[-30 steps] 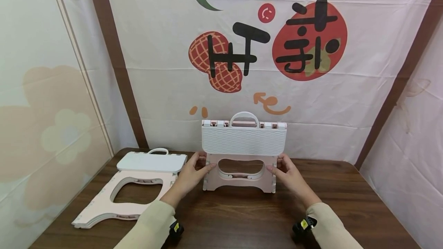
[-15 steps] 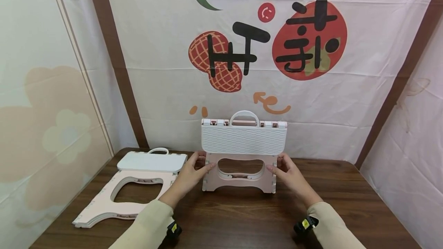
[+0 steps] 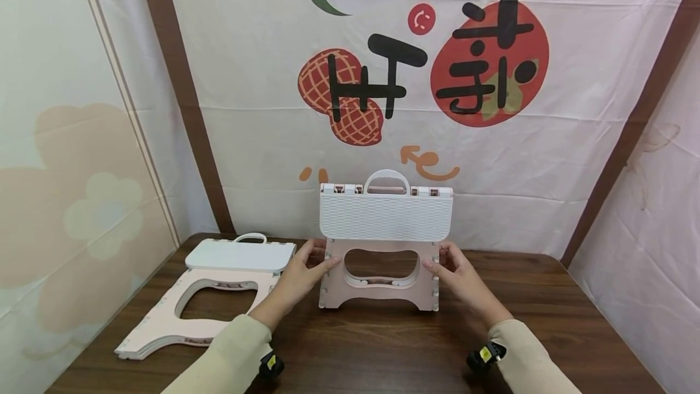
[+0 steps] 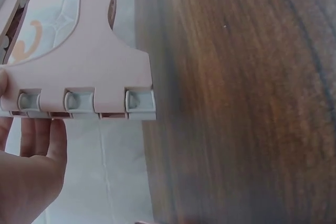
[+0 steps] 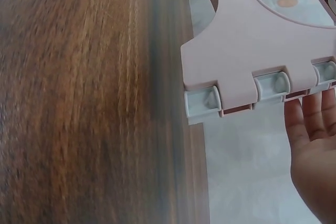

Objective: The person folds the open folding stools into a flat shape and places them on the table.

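A folded step stool (image 3: 385, 216), pale pink with a white woven-pattern top and a white loop handle (image 3: 387, 172), stands upright in the middle of the table. My left hand (image 3: 298, 272) grips its left side, thumb on the front face and fingers behind the edge. On the opposite side my right hand (image 3: 463, 277) holds it the same way. Both wrist views show the pink leg panel (image 4: 89, 64) with grey hinge pieces along its edge. Fingers of the right hand (image 5: 317, 166) curl at that edge in the right wrist view.
A second folded stool (image 3: 153, 321) lies flat on the left of the brown wooden table (image 3: 372, 357), its white top (image 3: 240, 255) toward the back. Right behind the table hangs a printed cloth (image 3: 262, 138), with more cloth at both sides.
The held stool's top edge and handle have risen slightly, and its lower edge has come a little nearer to me. Both hands keep their grip; the other stool has stayed put.
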`<action>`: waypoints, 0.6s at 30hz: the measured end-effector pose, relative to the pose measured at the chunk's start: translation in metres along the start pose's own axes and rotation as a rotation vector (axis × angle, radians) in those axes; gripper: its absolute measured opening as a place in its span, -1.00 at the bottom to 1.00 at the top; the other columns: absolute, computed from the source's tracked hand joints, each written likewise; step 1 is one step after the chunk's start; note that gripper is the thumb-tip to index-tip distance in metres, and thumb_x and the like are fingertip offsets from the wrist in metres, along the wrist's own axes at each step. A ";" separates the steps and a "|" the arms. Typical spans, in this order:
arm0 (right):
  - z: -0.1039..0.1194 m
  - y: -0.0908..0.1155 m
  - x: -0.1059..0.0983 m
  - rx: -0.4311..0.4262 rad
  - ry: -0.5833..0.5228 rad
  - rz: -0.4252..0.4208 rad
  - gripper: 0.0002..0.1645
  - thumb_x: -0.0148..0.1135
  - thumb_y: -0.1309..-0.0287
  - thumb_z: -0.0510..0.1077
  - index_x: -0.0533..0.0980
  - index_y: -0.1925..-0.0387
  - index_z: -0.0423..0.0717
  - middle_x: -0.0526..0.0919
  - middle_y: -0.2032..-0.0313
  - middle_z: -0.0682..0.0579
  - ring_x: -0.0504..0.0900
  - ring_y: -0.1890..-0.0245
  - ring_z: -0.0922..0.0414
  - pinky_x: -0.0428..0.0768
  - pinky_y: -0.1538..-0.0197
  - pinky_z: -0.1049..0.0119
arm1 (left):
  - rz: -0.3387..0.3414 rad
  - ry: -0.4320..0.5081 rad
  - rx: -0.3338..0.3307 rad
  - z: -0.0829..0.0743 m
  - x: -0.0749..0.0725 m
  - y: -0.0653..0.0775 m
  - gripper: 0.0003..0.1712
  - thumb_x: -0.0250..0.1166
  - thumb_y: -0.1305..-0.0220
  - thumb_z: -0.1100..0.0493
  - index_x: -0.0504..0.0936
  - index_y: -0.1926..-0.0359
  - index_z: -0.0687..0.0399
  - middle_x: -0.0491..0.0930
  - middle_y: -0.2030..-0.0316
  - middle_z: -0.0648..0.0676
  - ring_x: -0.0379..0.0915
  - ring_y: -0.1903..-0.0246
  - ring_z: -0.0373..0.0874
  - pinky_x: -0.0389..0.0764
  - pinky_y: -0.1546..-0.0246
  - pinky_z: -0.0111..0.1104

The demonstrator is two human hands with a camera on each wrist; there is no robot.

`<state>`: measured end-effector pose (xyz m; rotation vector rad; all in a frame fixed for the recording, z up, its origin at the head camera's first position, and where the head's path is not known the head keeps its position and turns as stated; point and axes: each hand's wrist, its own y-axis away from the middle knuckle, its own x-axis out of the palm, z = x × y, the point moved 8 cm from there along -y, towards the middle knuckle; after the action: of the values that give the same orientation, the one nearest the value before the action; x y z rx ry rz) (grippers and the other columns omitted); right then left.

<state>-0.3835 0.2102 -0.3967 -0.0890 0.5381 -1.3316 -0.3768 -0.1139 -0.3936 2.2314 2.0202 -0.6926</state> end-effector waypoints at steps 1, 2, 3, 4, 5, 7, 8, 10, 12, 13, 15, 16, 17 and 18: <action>0.001 0.000 0.000 -0.006 0.000 -0.003 -0.67 0.26 -0.37 -0.16 0.32 -0.01 -0.13 0.47 0.18 -0.08 0.51 0.22 0.10 0.56 0.17 0.22 | 0.000 0.001 -0.004 0.001 0.000 0.000 -0.47 0.36 -0.32 -0.15 0.50 -0.19 -0.03 0.54 0.01 0.08 0.47 0.03 -0.04 0.55 0.08 -0.18; 0.002 0.000 0.000 -0.011 -0.002 -0.005 -0.67 0.26 -0.37 -0.17 0.32 -0.01 -0.13 0.47 0.19 -0.08 0.50 0.23 0.11 0.56 0.18 0.23 | -0.001 0.005 -0.009 0.001 -0.001 0.001 -0.48 0.36 -0.31 -0.16 0.52 -0.17 -0.05 0.54 0.02 0.06 0.47 0.03 -0.05 0.55 0.08 -0.19; 0.003 0.000 0.000 -0.014 0.000 -0.007 -0.67 0.26 -0.37 -0.18 0.32 -0.01 -0.14 0.47 0.19 -0.08 0.50 0.23 0.11 0.55 0.19 0.25 | -0.002 0.008 -0.015 0.002 -0.001 0.001 -0.48 0.37 -0.30 -0.16 0.53 -0.16 -0.06 0.55 0.04 0.06 0.48 0.04 -0.06 0.54 0.09 -0.20; 0.003 0.000 -0.001 -0.012 0.003 -0.009 -0.67 0.26 -0.37 -0.18 0.32 -0.02 -0.13 0.47 0.19 -0.08 0.50 0.23 0.11 0.55 0.19 0.25 | -0.001 0.014 -0.019 0.003 -0.001 0.002 -0.49 0.38 -0.29 -0.17 0.54 -0.15 -0.08 0.55 0.05 0.05 0.48 0.05 -0.06 0.54 0.09 -0.21; 0.004 0.001 -0.001 -0.009 0.005 -0.010 -0.66 0.26 -0.37 -0.17 0.33 -0.03 -0.14 0.47 0.19 -0.08 0.50 0.22 0.11 0.55 0.18 0.25 | -0.001 0.019 -0.027 0.004 0.000 0.002 -0.50 0.38 -0.28 -0.17 0.55 -0.15 -0.11 0.55 0.06 0.04 0.48 0.05 -0.07 0.54 0.09 -0.21; 0.006 0.001 -0.001 -0.003 0.006 -0.009 -0.65 0.26 -0.37 -0.17 0.33 -0.05 -0.15 0.47 0.18 -0.09 0.50 0.22 0.10 0.55 0.18 0.25 | 0.000 0.031 -0.033 0.004 0.000 0.003 -0.50 0.39 -0.27 -0.17 0.56 -0.14 -0.11 0.55 0.07 0.04 0.48 0.06 -0.07 0.53 0.10 -0.22; 0.006 0.001 -0.002 0.001 0.008 -0.007 -0.64 0.26 -0.38 -0.16 0.33 -0.06 -0.16 0.47 0.18 -0.10 0.49 0.21 0.09 0.55 0.17 0.25 | -0.001 0.036 -0.034 0.004 0.000 0.003 -0.50 0.39 -0.27 -0.17 0.57 -0.14 -0.10 0.55 0.07 0.04 0.48 0.06 -0.07 0.53 0.10 -0.21; 0.006 0.002 -0.002 0.016 0.008 -0.009 -0.62 0.26 -0.37 -0.15 0.33 -0.07 -0.18 0.47 0.18 -0.10 0.49 0.21 0.08 0.55 0.17 0.24 | -0.003 0.042 -0.042 0.004 0.000 0.003 -0.49 0.39 -0.27 -0.18 0.57 -0.14 -0.10 0.55 0.08 0.04 0.47 0.07 -0.06 0.53 0.11 -0.21; 0.005 0.002 -0.002 0.026 0.009 -0.012 -0.62 0.27 -0.37 -0.14 0.35 -0.06 -0.19 0.46 0.18 -0.11 0.48 0.21 0.07 0.55 0.17 0.22 | -0.009 0.041 -0.055 0.005 0.000 0.004 -0.48 0.39 -0.26 -0.19 0.57 -0.13 -0.09 0.56 0.09 0.04 0.46 0.06 -0.07 0.51 0.09 -0.21; 0.004 0.002 -0.002 0.031 0.013 -0.013 -0.63 0.27 -0.37 -0.14 0.35 -0.05 -0.19 0.45 0.18 -0.11 0.47 0.21 0.07 0.55 0.18 0.22 | -0.009 0.043 -0.064 0.006 0.001 0.004 -0.47 0.39 -0.25 -0.20 0.57 -0.13 -0.08 0.56 0.09 0.03 0.46 0.06 -0.07 0.50 0.08 -0.21; 0.002 0.002 -0.003 0.036 0.016 -0.016 -0.64 0.28 -0.36 -0.14 0.36 -0.03 -0.20 0.45 0.19 -0.11 0.47 0.21 0.07 0.56 0.18 0.21 | -0.014 0.053 -0.079 0.008 0.001 0.004 -0.46 0.40 -0.25 -0.20 0.57 -0.13 -0.06 0.55 0.08 0.04 0.47 0.05 -0.07 0.50 0.06 -0.22; 0.001 0.002 -0.003 0.038 0.017 -0.019 -0.64 0.29 -0.35 -0.14 0.37 -0.02 -0.20 0.45 0.19 -0.11 0.48 0.21 0.07 0.56 0.18 0.22 | -0.017 0.061 -0.084 0.008 0.002 0.004 -0.46 0.41 -0.25 -0.19 0.57 -0.12 -0.04 0.55 0.08 0.05 0.47 0.05 -0.07 0.50 0.06 -0.22; 0.000 0.002 -0.003 0.039 0.016 -0.018 -0.65 0.29 -0.35 -0.15 0.37 -0.01 -0.20 0.45 0.20 -0.11 0.48 0.22 0.07 0.56 0.18 0.21 | -0.017 0.071 -0.086 0.009 0.002 0.004 -0.46 0.41 -0.25 -0.18 0.56 -0.13 -0.02 0.55 0.07 0.06 0.48 0.04 -0.06 0.51 0.05 -0.22; -0.001 0.002 -0.003 0.042 0.018 -0.020 -0.65 0.29 -0.35 -0.14 0.38 -0.01 -0.20 0.45 0.20 -0.11 0.48 0.22 0.06 0.56 0.19 0.22 | -0.016 0.084 -0.088 0.009 0.003 0.004 -0.46 0.41 -0.26 -0.16 0.55 -0.13 0.00 0.54 0.06 0.07 0.48 0.04 -0.05 0.51 0.04 -0.21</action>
<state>-0.3823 0.2142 -0.3973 -0.0477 0.5253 -1.3638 -0.3754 -0.1149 -0.4036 2.2333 2.0653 -0.5088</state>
